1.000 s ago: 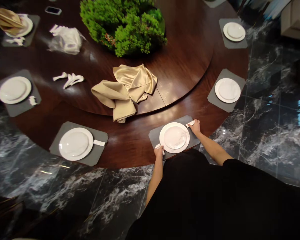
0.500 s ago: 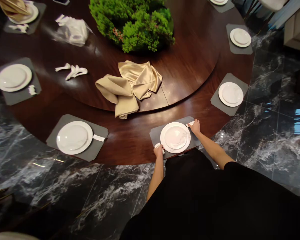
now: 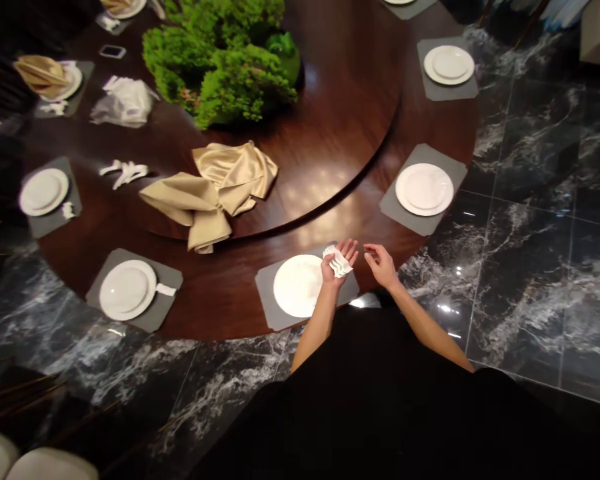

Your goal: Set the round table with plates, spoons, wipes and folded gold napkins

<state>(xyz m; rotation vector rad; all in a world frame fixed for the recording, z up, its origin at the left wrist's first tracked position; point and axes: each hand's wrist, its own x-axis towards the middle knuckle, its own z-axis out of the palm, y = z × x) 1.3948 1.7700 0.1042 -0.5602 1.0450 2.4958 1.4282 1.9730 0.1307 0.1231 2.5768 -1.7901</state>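
- palm of the left hand [image 3: 328, 270] faces up, fingers spread rather than clamped, small white pieces [image 3: 338, 263] lying on it with the thumb beside them.
- right hand [image 3: 381, 265] sits just beside, fingers loosely bent, nothing visible between them and the thumb.
- with the fingers not wrapped round, a tilt of that palm could let the white pieces slide off; i'd expect them to land on the table or the marble floor [image 3: 520, 253].
- below and beside the left hand, a large plate [image 3: 295, 287] rests on a grey placemat [image 3: 267, 303]; glare hides whether anything is stacked on the plate.
- that placemat lies close to the table edge, so a brush of the forearm could shift mat and plate together.
- gold cloth [image 3: 207, 230] pokes over the turntable rim; turning the turntable [image 3: 330, 167] might drag it.
- right plate [image 3: 424, 190] bears a smaller one, as does the left plate [image 3: 128, 290].
- farther plate [image 3: 73, 81] carries a folded gold napkin [image 3: 40, 75].
- clear bag [image 3: 125, 103] appears to hold white things, too blurred to identify.
- greenery [image 3: 220, 80] hides whatever vessel it may stand in.
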